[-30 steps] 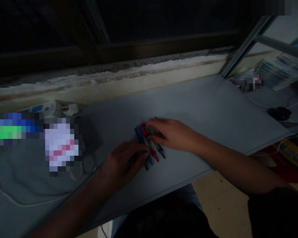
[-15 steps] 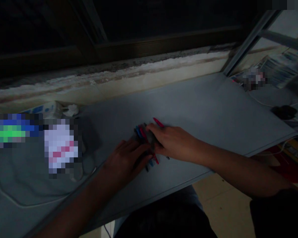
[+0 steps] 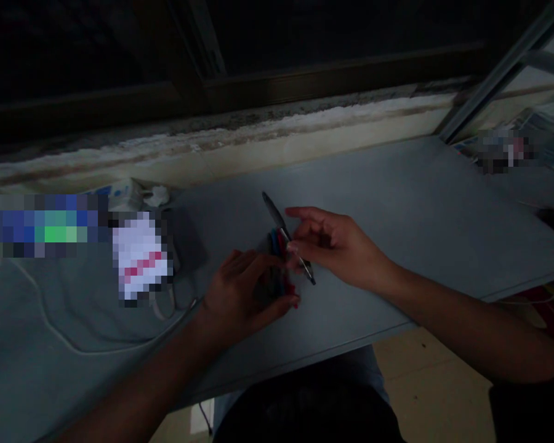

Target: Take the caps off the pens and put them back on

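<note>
Right hand (image 3: pixel 337 243): a slim dark pen (image 3: pixel 276 215) is pinched narrowly between thumb and fingers, its metal tip angled toward the near edge of the board.

Left hand (image 3: pixel 242 298): curled over a bunch of blue and red pens (image 3: pixel 277 252) (firm hold or light touch cannot be told).

Place: the bunch is kept between both hands, on a grey board (image 3: pixel 397 191).

Around: a crumpled tissue (image 3: pixel 157 195) is seen near the far edge; a white cord (image 3: pixel 50 323) is laid across a grey cloth (image 3: pixel 87 301); a dark window frame (image 3: pixel 332 80) is seen beyond.
</note>
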